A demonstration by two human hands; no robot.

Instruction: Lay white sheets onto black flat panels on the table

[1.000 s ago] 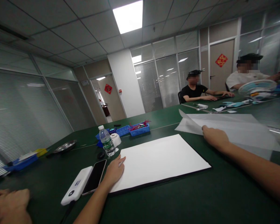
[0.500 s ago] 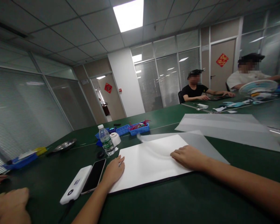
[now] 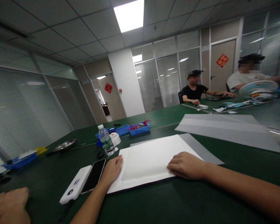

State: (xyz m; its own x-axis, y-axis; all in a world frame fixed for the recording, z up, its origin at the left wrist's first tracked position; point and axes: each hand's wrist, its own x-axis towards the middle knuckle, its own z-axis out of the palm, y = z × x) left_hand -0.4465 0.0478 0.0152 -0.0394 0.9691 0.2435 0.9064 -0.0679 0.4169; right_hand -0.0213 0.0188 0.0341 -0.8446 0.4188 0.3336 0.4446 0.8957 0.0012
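A stack of white paper (image 3: 151, 158) lies flat before me on the green table, a faint sheet edge showing near its left side. My left hand (image 3: 112, 169) rests on the left edge of the stack, fingers loosely extended. On the near right part, my right hand (image 3: 186, 165) has its fingers bent and together at a paper sheet; its fingertips are partly hidden. A translucent sheet (image 3: 203, 149) sticks out from beneath the stack at the back and right. Beside my left hand lie a dark-screened phone (image 3: 94, 175) and a white power bank (image 3: 76, 185).
A water bottle (image 3: 106, 141), a white vented object (image 3: 115, 139) and a blue basket (image 3: 139, 129) of red items stand behind the paper. Another translucent sheet (image 3: 231, 133) lies at the right. Another person's hand (image 3: 11, 203) is at lower left; two people sit across.
The curled-up sheet over the stack has settled flat. My right hand has moved slightly toward me and left; the translucent sheet's exposed part has shifted left. My left hand has barely moved.
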